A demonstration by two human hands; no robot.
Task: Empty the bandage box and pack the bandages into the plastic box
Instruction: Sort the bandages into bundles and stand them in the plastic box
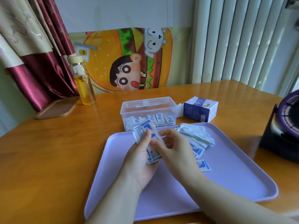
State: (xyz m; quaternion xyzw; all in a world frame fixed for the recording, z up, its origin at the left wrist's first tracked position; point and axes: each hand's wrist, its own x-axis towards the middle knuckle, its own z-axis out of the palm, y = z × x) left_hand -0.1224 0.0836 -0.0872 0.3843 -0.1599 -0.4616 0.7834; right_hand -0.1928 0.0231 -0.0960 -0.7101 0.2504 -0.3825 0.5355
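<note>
Left hand [139, 160] grips stack of white-blue wrapped bandages [151, 156]; right hand [175, 147] pinches its top wrapper. Clear rectangular plastic box [148, 104] at hands' 12 o'clock.

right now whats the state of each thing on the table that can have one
plastic box: open, no lid on it, partly filled with packed bandages
bandage box: lying on its side, end flap open
left hand: holds bandage stack
right hand: pinches the bandage stack
loose bandages: heaped on tray
bottle: upright, capped, partly full
</note>
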